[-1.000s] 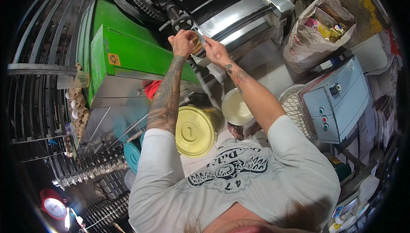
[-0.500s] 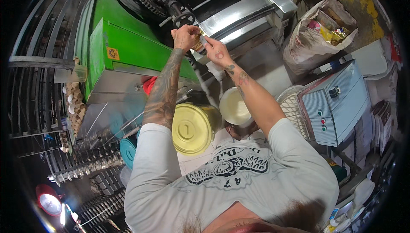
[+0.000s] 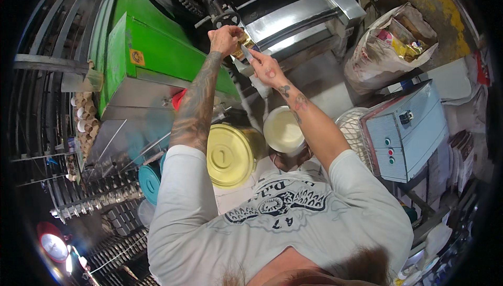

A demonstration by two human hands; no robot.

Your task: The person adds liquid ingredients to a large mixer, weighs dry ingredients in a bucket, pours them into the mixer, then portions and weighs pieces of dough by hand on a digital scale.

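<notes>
Both my arms reach forward to the edge of a shiny metal roller machine (image 3: 293,16). My left hand (image 3: 224,41) is closed on a small gold packet (image 3: 243,40), partly covered by the fingers. My right hand (image 3: 268,70) grips a small knife, its handle hidden in the fist. The knife's blade (image 3: 247,53) points up and left and lies against or just beside the packet; which of the two I cannot tell. Below my right forearm stands a white bucket (image 3: 284,129) with pale content. A yellow lidded bucket (image 3: 229,155) is to its left.
A green cabinet (image 3: 157,50) flanks my left arm, with exposed wheels and a chain above it. Egg trays (image 3: 85,123) stand far left. On the right are an open white sack (image 3: 367,50) holding wrappers and a blue-grey button box (image 3: 406,134). A teal lid (image 3: 150,182) sits lower left.
More of the gold packet and the knife blade now shows between my hands. The whole view has shifted slightly; both hands stay at the machine's edge.
</notes>
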